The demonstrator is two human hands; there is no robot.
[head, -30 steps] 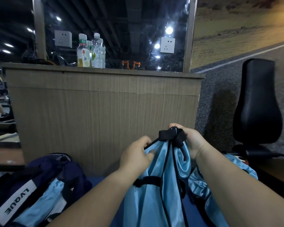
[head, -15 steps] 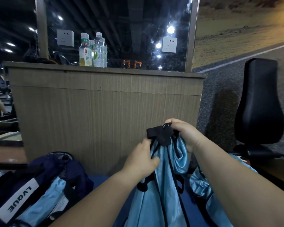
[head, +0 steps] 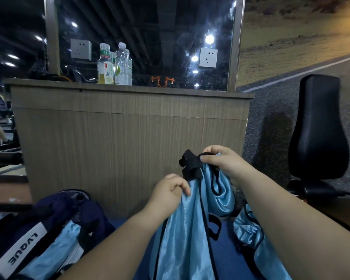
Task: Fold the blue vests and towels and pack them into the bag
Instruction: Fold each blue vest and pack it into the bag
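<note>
since a second ago the left hand (head: 171, 190) has dropped down the blue vest (head: 182, 229), pinching its edge, while the right hand (head: 220, 161) grips the black-trimmed top. the vest hangs between them, right of the bag (head: 49, 229). the slick fabric could slip, losing the alignment.

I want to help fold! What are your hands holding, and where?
A vest: right hand pinches its black-strapped top, left hand grips the edge just below.

vest (head: 182, 235): light blue, black trim; bag (head: 55, 215): navy; counter (head: 119, 142): wood-grain brown
</note>
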